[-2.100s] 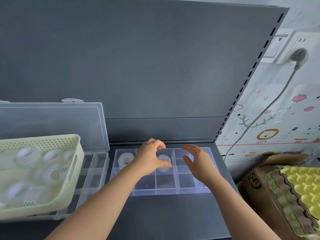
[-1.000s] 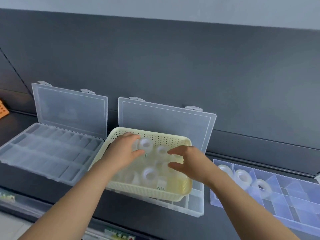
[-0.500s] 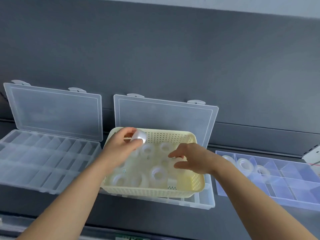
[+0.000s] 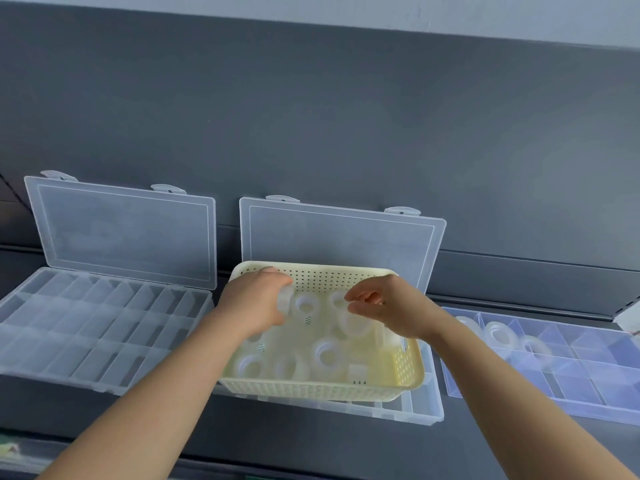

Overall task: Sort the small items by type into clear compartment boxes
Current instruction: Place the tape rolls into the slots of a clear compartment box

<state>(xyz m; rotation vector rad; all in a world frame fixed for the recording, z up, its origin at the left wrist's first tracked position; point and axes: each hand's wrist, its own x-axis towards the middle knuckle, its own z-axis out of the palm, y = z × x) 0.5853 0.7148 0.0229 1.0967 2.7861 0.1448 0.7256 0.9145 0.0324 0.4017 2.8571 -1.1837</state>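
A pale yellow perforated basket (image 4: 398, 386) holds several clear tape rolls (image 4: 327, 355) and rests on an open clear compartment box (image 4: 420, 410). My left hand (image 4: 254, 303) is over the basket's back left corner, closed around one clear tape roll (image 4: 285, 299). My right hand (image 4: 384, 306) hovers over the basket's right side with its fingers curled and nothing in them, just above another roll (image 4: 356, 325). To the right, a bluish clear compartment box (image 4: 588, 386) has three tape rolls (image 4: 500, 336) in its back-row cells.
A second open clear compartment box (image 4: 97, 330) with its lid raised stands at the left, its cells bare. All boxes sit on a dark grey shelf (image 4: 311, 434) against a dark grey back panel. A white object shows at the far right edge.
My view swung from the bluish box to the basket. My left hand took a tape roll from the basket's back left and holds it lower now; my right hand moved over the right side.
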